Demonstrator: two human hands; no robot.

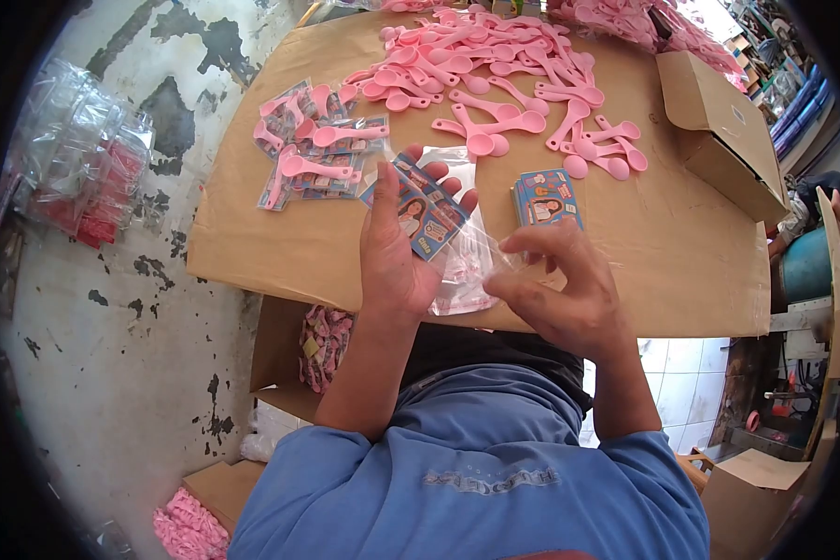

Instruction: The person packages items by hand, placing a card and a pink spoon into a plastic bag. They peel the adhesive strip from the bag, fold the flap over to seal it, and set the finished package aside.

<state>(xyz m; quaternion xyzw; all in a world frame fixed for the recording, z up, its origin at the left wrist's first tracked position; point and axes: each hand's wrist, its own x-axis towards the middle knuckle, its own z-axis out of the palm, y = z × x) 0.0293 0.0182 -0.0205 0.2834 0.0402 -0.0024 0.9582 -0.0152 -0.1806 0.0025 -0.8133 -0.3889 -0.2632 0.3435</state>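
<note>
My left hand is closed around a blue printed card with a picture of a person on it, tilted in the palm. Clear plastic film stretches from the card toward my right hand, whose thumb and index finger pinch the edge of this clear plastic bag. Beneath the hands, more clear bags lie on the cardboard-covered table. Just beyond my right hand stands a stack of the same cards. Left of my left hand, several pink spoons rest on cards in clear bags.
A large heap of pink measuring spoons covers the table's far side, with several loose spoons nearer. An open cardboard box stands at the right edge. Clear packs hang or lie at far left. Below the table, a box holds pink items.
</note>
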